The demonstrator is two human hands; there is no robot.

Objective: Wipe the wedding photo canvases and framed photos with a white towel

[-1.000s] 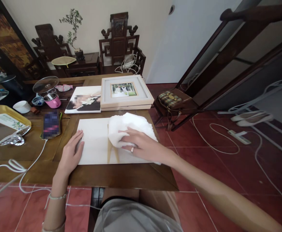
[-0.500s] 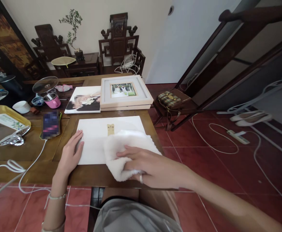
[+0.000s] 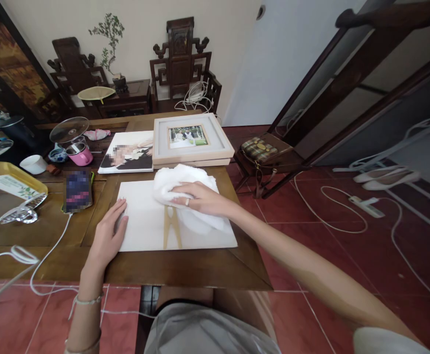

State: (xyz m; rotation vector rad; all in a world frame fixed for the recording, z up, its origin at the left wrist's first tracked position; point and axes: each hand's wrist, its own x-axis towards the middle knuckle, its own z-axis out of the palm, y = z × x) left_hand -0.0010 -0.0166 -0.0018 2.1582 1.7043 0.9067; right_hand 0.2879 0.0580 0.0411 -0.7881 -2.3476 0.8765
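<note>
A white board (image 3: 146, 226) lies face down on the wooden table (image 3: 185, 268), with a tan wooden stand strip (image 3: 172, 226) down its middle. My right hand (image 3: 196, 196) presses a fluffy white cloth (image 3: 180, 181) onto the board's far part, fingers curled over the cloth. My left hand (image 3: 107, 233) lies flat on the board's left edge, fingers stretched out, holding it still. Beyond the board sit a framed photo (image 3: 190, 140) and an unframed photo print (image 3: 129, 152).
A phone (image 3: 77, 191) with a white cable lies left of the board. Further left are a yellow tray (image 3: 14, 181), a pink cup (image 3: 81, 155) and a white bowl (image 3: 33, 163). A stool with a checked bag (image 3: 261, 150) stands right of the table. Cables and a power strip (image 3: 362, 206) cross the red floor.
My right hand swept the cloth from the board's near right corner up to its far middle. The left hand stayed put.
</note>
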